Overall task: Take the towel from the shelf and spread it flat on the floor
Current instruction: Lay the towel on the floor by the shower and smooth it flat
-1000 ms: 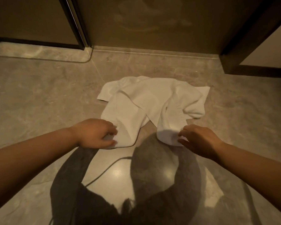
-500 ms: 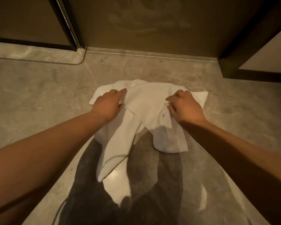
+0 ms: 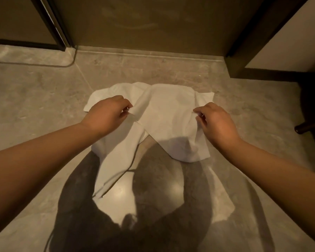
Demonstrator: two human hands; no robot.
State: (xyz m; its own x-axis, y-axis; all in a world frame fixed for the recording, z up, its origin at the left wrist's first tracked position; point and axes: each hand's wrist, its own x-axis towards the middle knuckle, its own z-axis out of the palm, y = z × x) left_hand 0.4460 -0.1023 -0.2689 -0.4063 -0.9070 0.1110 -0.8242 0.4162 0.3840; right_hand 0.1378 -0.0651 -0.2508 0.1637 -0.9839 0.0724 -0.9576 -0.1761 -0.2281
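A white towel (image 3: 164, 113) lies crumpled and folded over itself on the grey stone floor (image 3: 35, 106), with two loose flaps trailing toward me. My left hand (image 3: 107, 114) rests over the towel's left part, thumb and fingers pinched on a fold of cloth. My right hand (image 3: 216, 122) is over the right part, its fingertips pinched on another fold. Both forearms reach in from the bottom corners. The shelf is not in view.
A brown wall or door (image 3: 153, 24) stands just beyond the towel, with a dark frame (image 3: 51, 22) at the left. At the right are a dark-framed panel (image 3: 280, 42) and a dark furniture leg (image 3: 309, 126). My shadow covers the floor near me.
A second ago both hands were at the towel's near ends. They moved forward onto its middle, then spread slightly apart and pinched folds of cloth; the towel shifted a little.
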